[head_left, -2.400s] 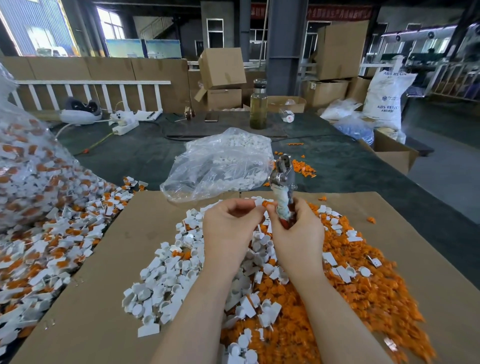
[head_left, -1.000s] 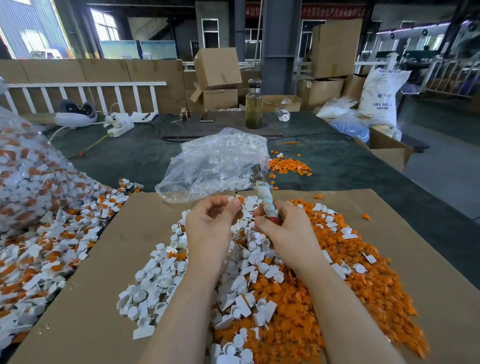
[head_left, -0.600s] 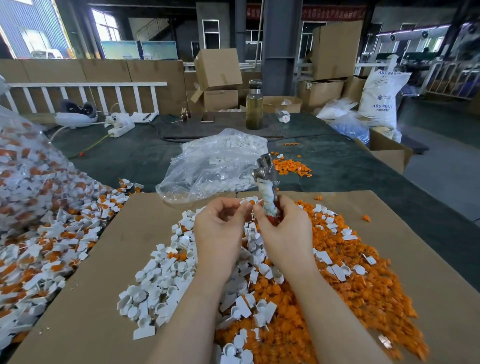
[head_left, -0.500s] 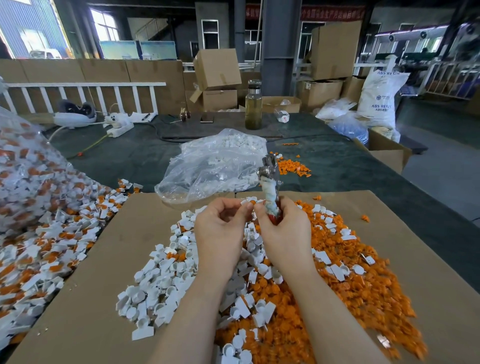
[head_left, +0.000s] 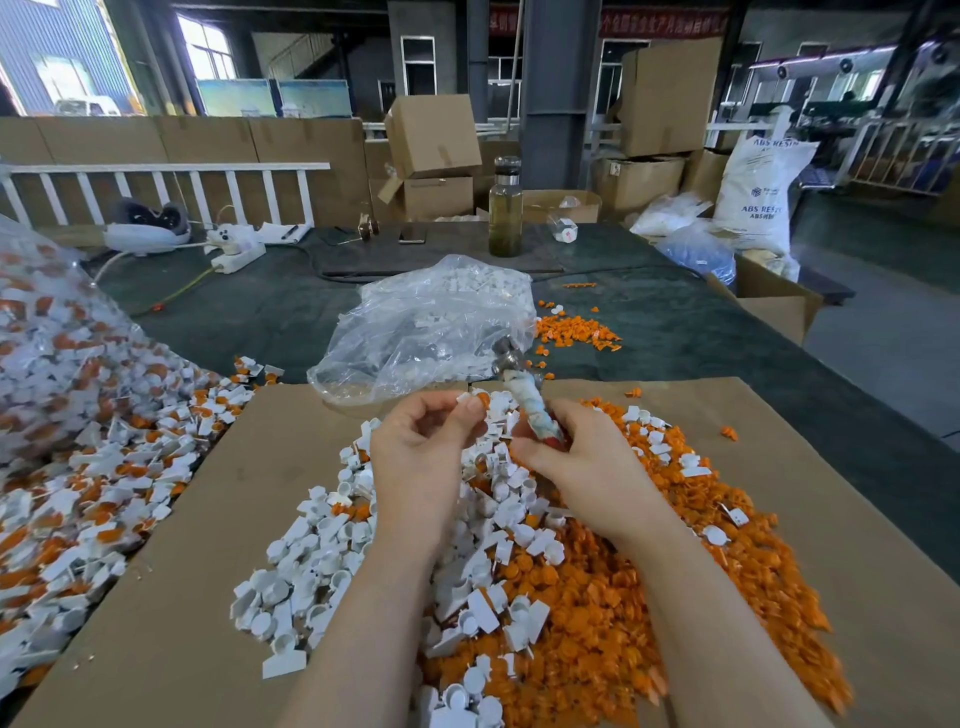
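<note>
Close together, the left hand (head_left: 421, 447) pinches a small white-and-orange plastic cap (head_left: 475, 401) beside the right hand (head_left: 576, 457), which grips a cloth-wrapped metal-headed tool (head_left: 527, 402), likely ready to work it, above a heap of white and orange plastic pieces (head_left: 519, 545).

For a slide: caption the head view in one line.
Over heaped white and orange plastic parts on cardboard, the left hand pinches a small part while the right hand grips a tape-wrapped tool.
</note>
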